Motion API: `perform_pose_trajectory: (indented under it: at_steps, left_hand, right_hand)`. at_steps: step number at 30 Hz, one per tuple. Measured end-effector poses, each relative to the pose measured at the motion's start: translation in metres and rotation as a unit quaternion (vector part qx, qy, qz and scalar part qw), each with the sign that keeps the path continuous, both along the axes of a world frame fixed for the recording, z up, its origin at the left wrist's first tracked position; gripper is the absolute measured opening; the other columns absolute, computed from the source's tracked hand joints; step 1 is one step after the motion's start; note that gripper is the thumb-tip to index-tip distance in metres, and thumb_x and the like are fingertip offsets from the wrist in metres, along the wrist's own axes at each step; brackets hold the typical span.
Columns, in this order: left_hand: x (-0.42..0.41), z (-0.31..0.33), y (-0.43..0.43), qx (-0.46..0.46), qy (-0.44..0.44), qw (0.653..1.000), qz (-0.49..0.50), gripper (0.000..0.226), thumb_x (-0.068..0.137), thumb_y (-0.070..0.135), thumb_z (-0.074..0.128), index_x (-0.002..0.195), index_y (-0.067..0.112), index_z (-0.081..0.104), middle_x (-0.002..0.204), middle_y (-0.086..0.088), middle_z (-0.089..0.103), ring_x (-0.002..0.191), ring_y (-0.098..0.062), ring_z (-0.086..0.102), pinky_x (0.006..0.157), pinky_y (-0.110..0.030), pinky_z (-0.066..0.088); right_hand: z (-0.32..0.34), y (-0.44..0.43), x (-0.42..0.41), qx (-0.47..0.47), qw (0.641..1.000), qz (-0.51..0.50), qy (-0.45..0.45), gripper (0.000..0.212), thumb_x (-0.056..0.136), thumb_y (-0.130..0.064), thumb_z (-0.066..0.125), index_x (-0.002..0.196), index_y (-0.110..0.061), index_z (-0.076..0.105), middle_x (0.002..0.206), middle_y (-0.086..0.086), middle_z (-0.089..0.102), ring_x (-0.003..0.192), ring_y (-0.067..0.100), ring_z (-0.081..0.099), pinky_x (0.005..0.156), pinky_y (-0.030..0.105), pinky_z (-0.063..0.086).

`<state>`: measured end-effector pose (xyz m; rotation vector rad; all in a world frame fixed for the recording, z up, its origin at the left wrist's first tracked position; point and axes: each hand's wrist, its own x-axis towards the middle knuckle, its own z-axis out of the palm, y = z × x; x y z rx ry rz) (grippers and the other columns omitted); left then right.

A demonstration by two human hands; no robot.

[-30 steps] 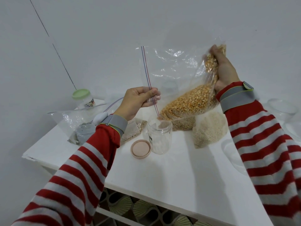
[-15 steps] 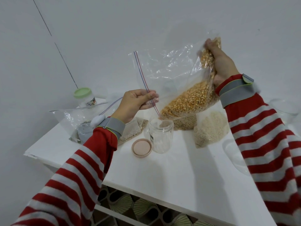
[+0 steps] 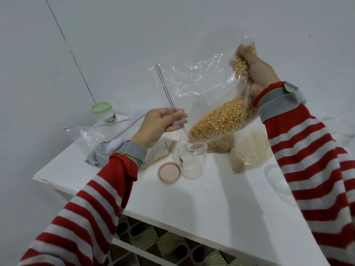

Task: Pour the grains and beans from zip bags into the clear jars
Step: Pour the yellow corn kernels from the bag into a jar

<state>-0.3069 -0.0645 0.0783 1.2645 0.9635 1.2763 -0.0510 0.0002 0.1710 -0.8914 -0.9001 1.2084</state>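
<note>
Head view: a person in red-and-white striped sleeves tilts a clear plastic zip bag of yellow corn kernels (image 3: 221,120) above a white tabletop (image 3: 211,208). The left grip (image 3: 159,125) pinches the bag's red-and-blue zip edge between thumb and curled fingers. The right grip (image 3: 257,72), higher and to the right, is clenched around the bag's bunched bottom corner. Just below and right of the left grip, the bag's lowest corner hangs at the mouth of an upright clear plastic jar (image 3: 193,162); whether they touch is unclear. A round pink lid (image 3: 169,172) lies beside the jar, beneath the left grip. Below the right grip sits a bag of pale grain (image 3: 249,152).
</note>
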Motion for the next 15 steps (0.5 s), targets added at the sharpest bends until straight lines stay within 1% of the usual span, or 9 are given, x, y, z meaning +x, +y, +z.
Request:
perform_pose_trajectory:
  at_steps: [3, 8, 12, 15]
  left_hand:
    - [-0.0004, -0.0031, -0.0001, -0.004, 0.003, 1.000, 0.004, 0.020, 0.090, 0.007, 0.066, 0.107, -0.003, 0.067, 0.101, -0.017, 0.074, 0.092, -0.025, 0.072, 0.079, -0.029, 0.060]
    - [0.0007, -0.0039, 0.0008, -0.007, 0.001, 1.000, 0.008, 0.017, 0.090, 0.006, 0.065, 0.105, -0.002, 0.068, 0.098, -0.015, 0.074, 0.088, -0.022, 0.073, 0.077, -0.027, 0.060]
    - [0.0021, -0.0062, 0.0024, -0.010, -0.009, 1.000, 0.012, 0.017, 0.090, 0.005, 0.064, 0.105, -0.003, 0.067, 0.096, -0.013, 0.075, 0.087, -0.021, 0.073, 0.079, -0.028, 0.060]
    - [0.0030, -0.0101, 0.0041, 0.002, 0.009, 1.000, 0.012, 0.013, 0.093, 0.011, 0.063, 0.103, 0.005, 0.067, 0.100, -0.010, 0.075, 0.097, -0.022, 0.070, 0.087, -0.032, 0.056]
  right_hand:
    - [-0.0045, 0.0021, -0.0017, -0.012, 1.000, -0.001, -0.006, 0.023, 0.086, -0.035, 0.074, 0.095, -0.015, 0.069, 0.079, 0.002, 0.076, 0.070, 0.009, 0.071, 0.066, 0.021, 0.054]
    - [-0.0051, 0.0013, -0.0031, -0.015, 1.000, 0.002, 0.002, 0.023, 0.086, -0.036, 0.074, 0.093, -0.015, 0.068, 0.077, 0.001, 0.076, 0.062, 0.009, 0.068, 0.057, 0.021, 0.052]
    - [-0.0061, 0.0038, -0.0028, -0.018, 1.000, 0.002, -0.010, 0.025, 0.086, -0.038, 0.073, 0.095, -0.015, 0.068, 0.081, 0.001, 0.076, 0.064, 0.008, 0.069, 0.059, 0.021, 0.052]
    - [-0.0091, 0.0078, -0.0029, -0.030, 0.999, -0.003, -0.010, 0.025, 0.085, -0.040, 0.074, 0.093, -0.017, 0.069, 0.083, 0.001, 0.077, 0.067, 0.009, 0.070, 0.066, 0.023, 0.055]
